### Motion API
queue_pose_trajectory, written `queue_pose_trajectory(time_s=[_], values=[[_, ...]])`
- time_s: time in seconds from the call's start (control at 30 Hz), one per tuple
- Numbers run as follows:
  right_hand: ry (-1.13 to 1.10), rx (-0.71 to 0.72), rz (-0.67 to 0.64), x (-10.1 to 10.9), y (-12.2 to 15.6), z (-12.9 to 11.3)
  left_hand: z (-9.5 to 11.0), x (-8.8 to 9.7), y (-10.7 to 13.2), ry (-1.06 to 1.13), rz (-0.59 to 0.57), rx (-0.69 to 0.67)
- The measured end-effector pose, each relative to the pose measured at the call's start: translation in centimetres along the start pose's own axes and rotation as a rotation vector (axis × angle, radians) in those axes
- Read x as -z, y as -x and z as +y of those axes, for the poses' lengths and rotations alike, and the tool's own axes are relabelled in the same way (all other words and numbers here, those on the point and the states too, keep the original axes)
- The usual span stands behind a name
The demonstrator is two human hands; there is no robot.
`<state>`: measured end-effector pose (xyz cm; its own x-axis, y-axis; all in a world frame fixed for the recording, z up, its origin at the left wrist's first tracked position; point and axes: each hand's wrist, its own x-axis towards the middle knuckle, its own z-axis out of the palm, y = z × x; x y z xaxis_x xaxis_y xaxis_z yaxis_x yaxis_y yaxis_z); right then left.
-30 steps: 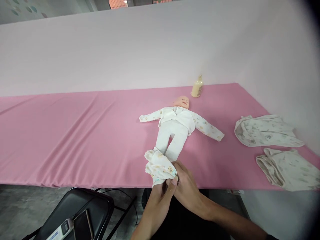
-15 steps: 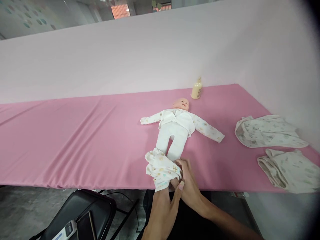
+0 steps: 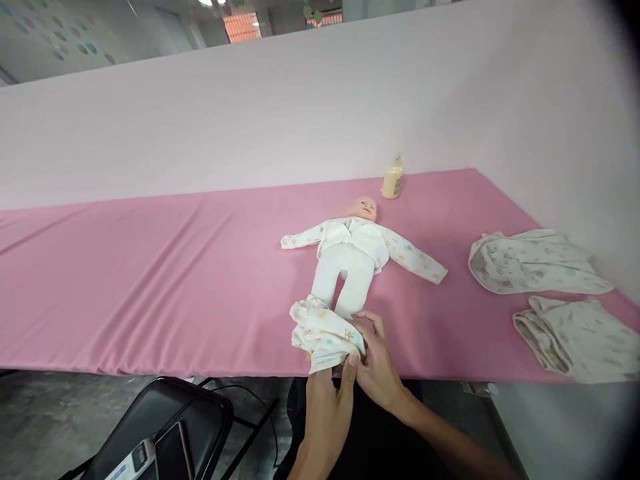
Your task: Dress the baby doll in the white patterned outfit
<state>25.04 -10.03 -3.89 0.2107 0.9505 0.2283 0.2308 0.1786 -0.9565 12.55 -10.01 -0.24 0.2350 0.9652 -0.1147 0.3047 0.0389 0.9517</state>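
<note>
White printed baby trousers [image 3: 325, 333], bunched at the doll's [image 3: 353, 257] feet, I hold pinched in both grips, left hand [image 3: 327, 400] and right hand [image 3: 377, 363].

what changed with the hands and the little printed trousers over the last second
Little changed. Both hands and keep their grip on the bunched printed trousers at the doll's feet; the bundle sits slightly higher on the legs, and the right hand has crept a touch forward. The doll, bottle and the two folded garments on the pink cloth stayed put.
</note>
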Motion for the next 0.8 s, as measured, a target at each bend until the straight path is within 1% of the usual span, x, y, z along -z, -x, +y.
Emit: queue_pose_trajectory(time_s=[0.07,0.13,0.27,0.4,0.6,0.7,0.8], values=[[0.039,0.01,-0.013,0.2,0.0,-0.3,-0.2,0.1,-0.2,-0.009,0.004,0.003],[0.057,-0.013,0.009,0.2,-0.1,-0.6,-0.3,0.1,-0.3,-0.002,0.021,0.037],[0.013,-0.103,0.058,-0.2,-0.2,-0.8,-0.3,0.1,-0.3,0.02,0.028,0.095],[-0.041,-0.154,0.062,-0.5,-0.1,-0.4,-0.1,0.3,-0.4,0.046,0.08,0.112],[0.022,-0.088,0.071,-0.3,0.1,0.4,0.6,1.6,-0.9,0.068,0.015,0.122],[0.033,-0.082,0.071,-0.3,0.1,0.2,0.8,1.9,-1.2,-0.002,0.062,0.119],[0.032,-0.089,0.073,-0.5,0.0,0.0,0.7,1.8,-1.7,-0.046,0.103,0.093]])
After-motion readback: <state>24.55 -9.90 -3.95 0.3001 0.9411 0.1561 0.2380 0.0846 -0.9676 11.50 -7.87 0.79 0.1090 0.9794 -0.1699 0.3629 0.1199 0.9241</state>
